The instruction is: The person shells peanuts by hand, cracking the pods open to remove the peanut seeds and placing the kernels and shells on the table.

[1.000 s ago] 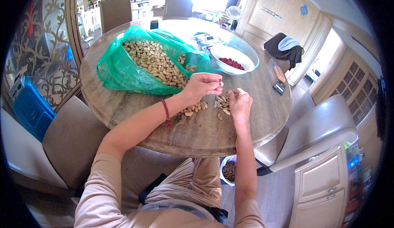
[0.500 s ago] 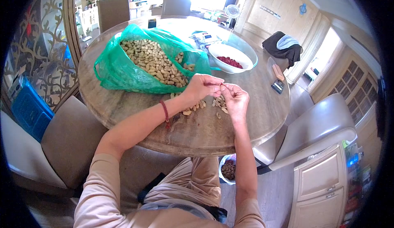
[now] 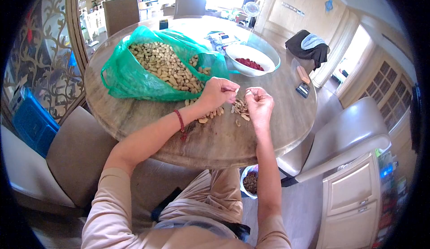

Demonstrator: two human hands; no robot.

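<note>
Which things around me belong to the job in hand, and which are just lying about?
Part of the job, by the look of it:
- green bag of peanuts
- loose peanuts
- shells
- red kernels in the white bowl
- probably the bin under the table's edge

Seemingly just lying about:
- packet
- dark jar
- dark cloth
- blue crate

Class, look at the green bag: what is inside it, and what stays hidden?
The green bag holds unshelled peanuts, seen through its open mouth. Whatever lies beneath the top layer is covered.
</note>
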